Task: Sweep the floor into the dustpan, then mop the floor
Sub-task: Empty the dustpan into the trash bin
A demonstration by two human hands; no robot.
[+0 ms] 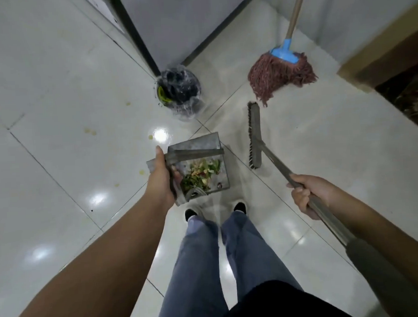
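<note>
— Metal is what the dustpan (193, 164) appears to be made of; it is gripped at its left edge by the left hand (161, 176), fingers curled over the rim, and is held above the floor (54, 93) just ahead of the shoes; leaf and peel scraps are seen lying inside it.

— And the broom (254, 136)?

— Its handle is clasped by the right hand (306, 194); the long axis is run from near right to far left, and the brush head is set on the tiles just right of the dustpan, apart from it.

— What is the coming move judged to turn on?

— Emptying, most likely; the lined bin (180, 93) is placed straight beyond the dustpan, so the left hand is nearer; the mop (281, 74) is leaned far right, nearer the right hand; yellowish spots are left on the tiles to the left.
</note>
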